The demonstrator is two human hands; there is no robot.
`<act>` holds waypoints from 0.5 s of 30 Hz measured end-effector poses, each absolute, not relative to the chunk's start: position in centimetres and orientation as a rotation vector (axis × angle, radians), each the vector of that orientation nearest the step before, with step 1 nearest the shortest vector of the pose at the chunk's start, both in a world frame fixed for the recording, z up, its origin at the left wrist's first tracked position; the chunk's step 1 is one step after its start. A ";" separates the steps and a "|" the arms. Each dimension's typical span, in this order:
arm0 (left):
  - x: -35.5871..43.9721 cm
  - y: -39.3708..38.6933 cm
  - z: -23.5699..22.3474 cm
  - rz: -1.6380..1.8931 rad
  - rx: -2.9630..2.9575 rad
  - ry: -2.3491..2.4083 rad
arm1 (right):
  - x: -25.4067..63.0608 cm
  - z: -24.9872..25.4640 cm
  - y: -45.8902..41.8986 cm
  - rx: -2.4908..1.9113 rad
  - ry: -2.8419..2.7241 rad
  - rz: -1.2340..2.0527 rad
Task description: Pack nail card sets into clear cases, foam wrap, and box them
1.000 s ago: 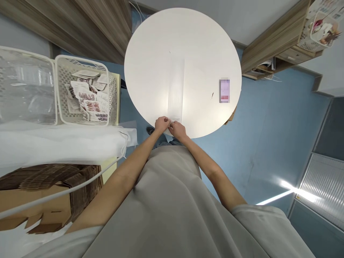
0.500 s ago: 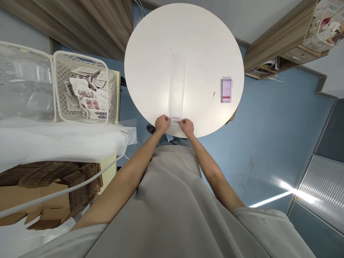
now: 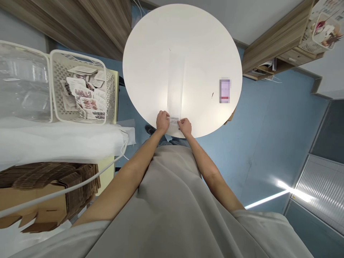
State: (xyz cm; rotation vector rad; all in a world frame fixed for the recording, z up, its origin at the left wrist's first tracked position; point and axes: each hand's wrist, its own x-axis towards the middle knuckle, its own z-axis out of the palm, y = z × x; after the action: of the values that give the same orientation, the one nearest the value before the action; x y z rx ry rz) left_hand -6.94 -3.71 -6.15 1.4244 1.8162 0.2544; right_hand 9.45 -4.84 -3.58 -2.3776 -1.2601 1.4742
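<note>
A long translucent strip of plastic wrap [image 3: 176, 82] lies flat on the white round table [image 3: 145, 53], running from the table's middle to its near edge. On the near end of the strip is a small clear packet with dark marks [image 3: 174, 120]; its contents are too small to make out. At the strip's left edge my left hand [image 3: 162, 122] has its fingers bent and closed by the packet. My right hand [image 3: 185, 127] pinches the near right side of the strip, thumb and forefinger together beside the packet.
A purple phone-like rectangle [image 3: 224, 91], blurred, lies on the table's right side. To the left stand a white basket [image 3: 110, 93] of carded packets, a bin of clear plastic [image 3: 24, 86], a white wrap roll [image 3: 59, 141] and stacked cardboard [image 3: 53, 200]. Wooden cabinets [image 3: 271, 43] are at right.
My left hand has shifted slightly up along the strip's left edge, its fingers raised higher. My right hand stays by the packet. The whole view has drifted slightly.
</note>
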 end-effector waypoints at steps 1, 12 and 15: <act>-6.9 -3.6 -6.2 0.268 1.475 1.772 | 9.4 -3.6 -4.8 -2.390 -1.260 1.464; -8.2 -3.1 -6.5 0.182 1.899 1.365 | 10.0 -4.0 -4.1 -2.398 -1.197 1.473; -8.6 -3.3 -6.7 0.126 1.885 1.277 | 10.2 -4.4 -3.8 -2.373 -1.148 1.500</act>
State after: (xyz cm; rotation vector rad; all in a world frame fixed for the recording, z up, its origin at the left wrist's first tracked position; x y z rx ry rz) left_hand -8.63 -3.32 -6.75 1.8846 1.2770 0.1260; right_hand 10.19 -3.77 -4.40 -2.3732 -1.1481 1.5003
